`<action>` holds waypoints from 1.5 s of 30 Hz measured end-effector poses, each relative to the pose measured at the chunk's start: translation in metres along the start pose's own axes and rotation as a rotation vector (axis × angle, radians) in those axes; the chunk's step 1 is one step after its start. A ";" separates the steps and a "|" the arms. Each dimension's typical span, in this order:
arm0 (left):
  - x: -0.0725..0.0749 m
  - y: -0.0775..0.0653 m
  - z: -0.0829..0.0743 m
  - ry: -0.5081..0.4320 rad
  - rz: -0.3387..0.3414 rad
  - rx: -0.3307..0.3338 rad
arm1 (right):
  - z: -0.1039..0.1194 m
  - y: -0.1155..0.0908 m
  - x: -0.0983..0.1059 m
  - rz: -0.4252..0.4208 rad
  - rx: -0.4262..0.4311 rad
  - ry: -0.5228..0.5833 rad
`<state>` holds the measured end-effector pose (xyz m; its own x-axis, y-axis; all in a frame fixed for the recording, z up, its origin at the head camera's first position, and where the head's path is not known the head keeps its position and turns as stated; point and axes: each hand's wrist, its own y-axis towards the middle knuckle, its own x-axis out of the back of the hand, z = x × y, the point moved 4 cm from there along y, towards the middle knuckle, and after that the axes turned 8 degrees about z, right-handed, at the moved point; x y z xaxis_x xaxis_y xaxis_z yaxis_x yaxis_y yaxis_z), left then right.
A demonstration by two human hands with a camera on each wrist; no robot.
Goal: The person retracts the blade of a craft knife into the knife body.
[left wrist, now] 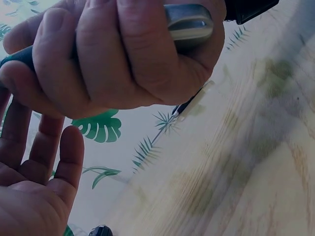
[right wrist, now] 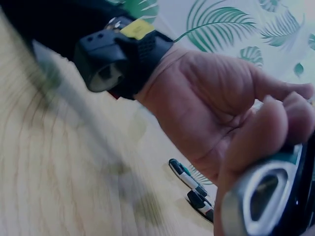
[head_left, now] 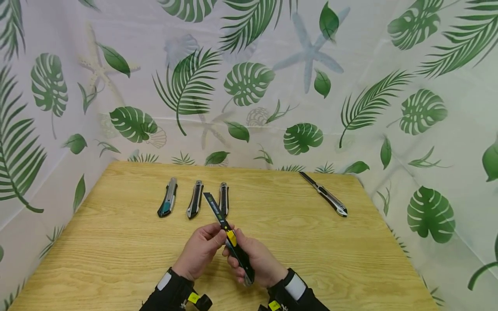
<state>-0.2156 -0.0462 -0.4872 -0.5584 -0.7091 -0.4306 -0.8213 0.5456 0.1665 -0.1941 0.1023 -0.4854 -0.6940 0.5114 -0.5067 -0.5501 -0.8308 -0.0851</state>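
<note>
My right hand (head_left: 262, 261) grips the handle of a black utility knife (head_left: 243, 259) with a yellow slider, held aslant above the table. A long black strip (head_left: 214, 208) with printed lettering sticks out of its upper end, pointing away to the left. Close to the slider, my left hand (head_left: 200, 250) pinches the knife between thumb and fingers. In the right wrist view the knife's rounded metal butt (right wrist: 261, 201) shows below the curled fingers. From the left wrist, the right hand's fingers wrap the handle, hiding most of it.
On the wooden table (head_left: 116, 246), a grey-and-teal utility knife (head_left: 168, 201) and two grey-and-black ones (head_left: 195, 199) (head_left: 224, 196) lie in a row at the back left. Another knife (head_left: 330, 198) lies at the back right, its dark blade extended. A leaf-patterned cloth (head_left: 264, 142) hangs behind.
</note>
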 end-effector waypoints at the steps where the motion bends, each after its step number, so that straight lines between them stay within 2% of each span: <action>1: 0.000 0.000 0.000 0.002 0.001 0.001 | -0.001 0.000 0.000 -0.031 -0.015 -0.014; 9: -0.001 -0.001 0.002 0.038 0.015 -0.008 | -0.002 -0.001 0.003 -0.190 -0.075 -0.161; 16: -0.001 -0.001 0.003 0.029 0.025 -0.033 | -0.004 -0.002 0.005 -0.262 -0.140 -0.199; 25: -0.002 -0.002 0.005 0.006 0.063 -0.067 | -0.002 -0.002 0.003 -0.270 -0.163 -0.229; 45: -0.002 -0.004 0.004 -0.027 0.055 -0.041 | 0.000 -0.002 0.002 -0.256 -0.157 -0.247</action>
<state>-0.2111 -0.0451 -0.4905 -0.6001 -0.6660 -0.4431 -0.7938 0.5644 0.2266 -0.1948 0.1046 -0.4861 -0.6451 0.7282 -0.2315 -0.6556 -0.6831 -0.3219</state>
